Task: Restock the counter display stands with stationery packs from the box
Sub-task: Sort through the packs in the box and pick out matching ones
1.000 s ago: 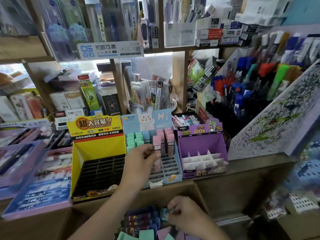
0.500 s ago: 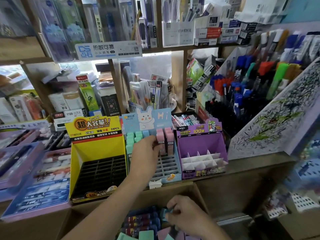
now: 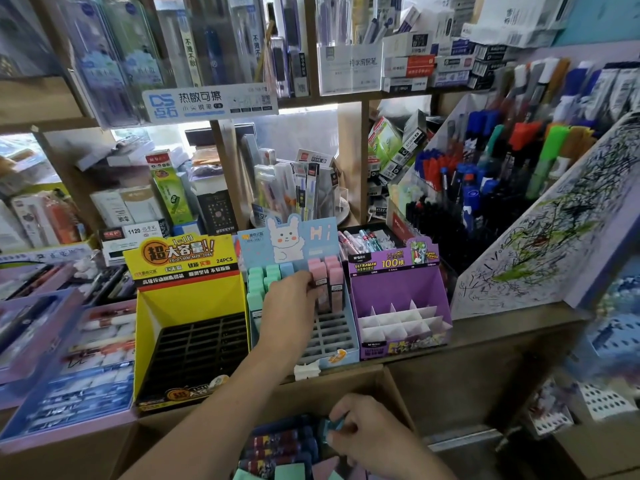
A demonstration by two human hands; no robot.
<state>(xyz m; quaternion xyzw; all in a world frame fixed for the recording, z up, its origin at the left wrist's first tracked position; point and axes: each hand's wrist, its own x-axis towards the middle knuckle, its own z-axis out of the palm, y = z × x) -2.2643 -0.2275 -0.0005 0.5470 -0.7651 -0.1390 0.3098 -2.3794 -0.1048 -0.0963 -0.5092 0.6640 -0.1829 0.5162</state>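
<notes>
Three display stands sit on the counter: a yellow stand with empty black slots, a light blue rabbit stand partly filled with green, blue and pink packs, and a purple stand with empty white dividers. My left hand reaches into the blue stand and pinches a pink pack standing in a slot. Below the counter, my right hand grips a teal pack inside the cardboard box, which holds dark, teal and pink packs.
Purple trays of pens lie at the left. A slanted scribbled test board and racks of markers stand at the right. Wooden shelves packed with stationery rise behind the stands. A small white piece lies at the counter edge.
My left hand has moved up and to the right, setting the pink pack further back among the other pink packs. My right hand stays in the box holding the teal pack.
</notes>
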